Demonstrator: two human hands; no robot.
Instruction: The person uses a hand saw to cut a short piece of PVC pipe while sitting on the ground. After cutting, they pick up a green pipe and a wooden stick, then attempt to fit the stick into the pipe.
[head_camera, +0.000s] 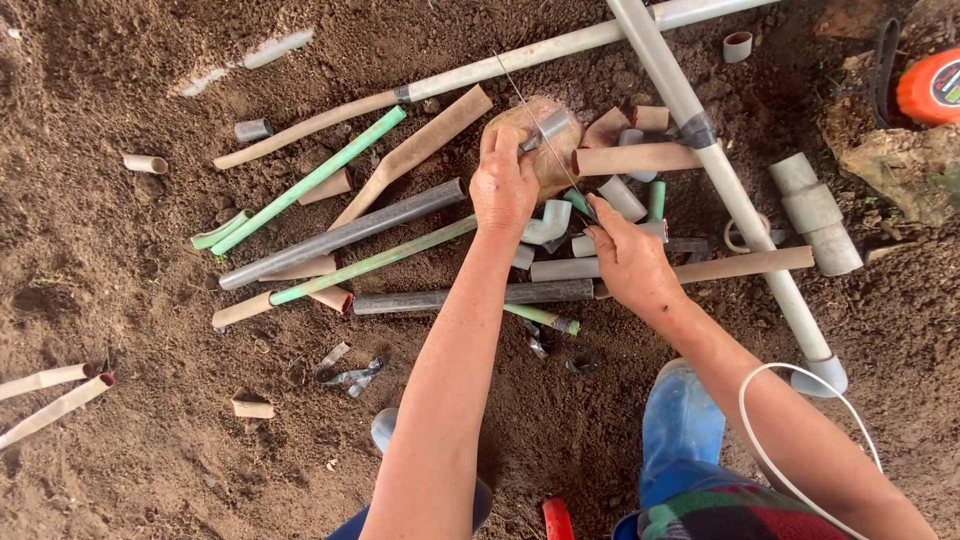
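Note:
My left hand (503, 185) reaches into a pile of pipe pieces on bare soil, its fingers closed around a short grey pipe fitting (546, 127) in front of a round brown stone (548, 160). My right hand (628, 260) is lower and to the right, its fingertips pinched on a small green pipe piece (581, 203). A thin wire (533, 118) runs slanted from above down toward my right fingers. A grey elbow fitting (546, 222) lies between the two hands.
Long green (310, 181), grey (345, 233) and tan (415, 152) pipes lie fanned out to the left. A white pipe frame (705, 150) crosses at the upper right, with an orange tape measure (930, 88) beyond. Blue boots (680, 420) stand below.

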